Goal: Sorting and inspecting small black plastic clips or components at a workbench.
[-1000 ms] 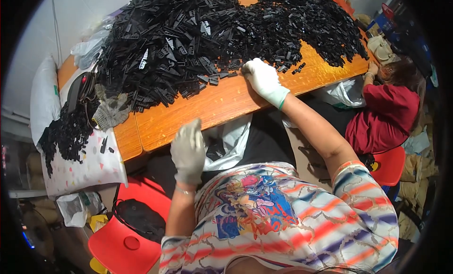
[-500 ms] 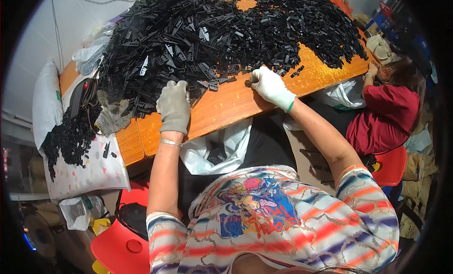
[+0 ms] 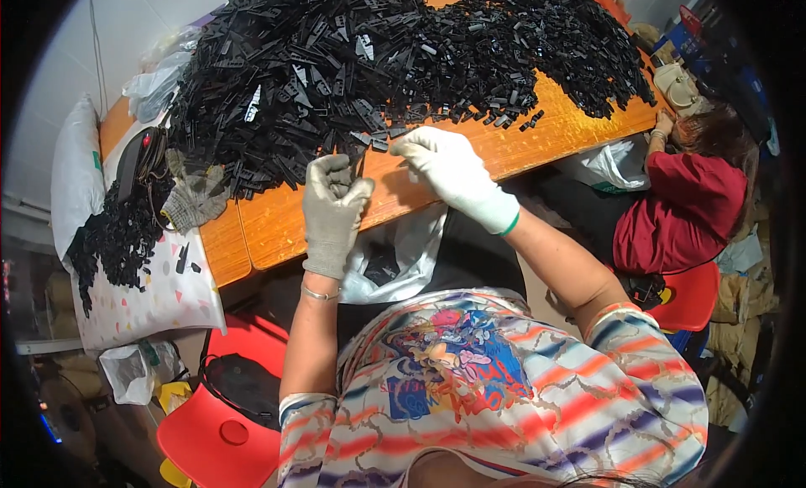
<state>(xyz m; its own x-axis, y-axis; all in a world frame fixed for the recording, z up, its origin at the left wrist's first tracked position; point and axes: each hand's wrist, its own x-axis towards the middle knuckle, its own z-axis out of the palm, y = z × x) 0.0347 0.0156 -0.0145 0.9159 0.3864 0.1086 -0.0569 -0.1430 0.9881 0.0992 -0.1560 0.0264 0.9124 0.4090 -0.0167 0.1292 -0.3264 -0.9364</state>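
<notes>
A large heap of black plastic pieces (image 3: pixel 319 85), many long and flat, covers much of the wooden table (image 3: pixel 290 236). Just off the heap's near edge, my left hand (image 3: pixel 332 215), in a grey glove, is turned partly up with its fingers curled. A slim black plastic piece stands at its fingertips. To its right is my right hand (image 3: pixel 449 173), in a white glove, with bent fingers drawn together and pointing left. What those fingers hold, if anything, is hidden. Below the table edge, a white plastic bag (image 3: pixel 420 253) hangs open near my lap with dark pieces inside.
At the left, a smaller black heap (image 3: pixel 117 244) lies on a patterned sheet beside a loose knitted glove (image 3: pixel 195 194). A red chair (image 3: pixel 222 412) stands lower left. On the right sits another person (image 3: pixel 693 198) in a dark red top, a hand at the table edge.
My left hand has drawn back from the heap, moved right and turned partly up. My right hand has shifted left, so the two hands are closer together.
</notes>
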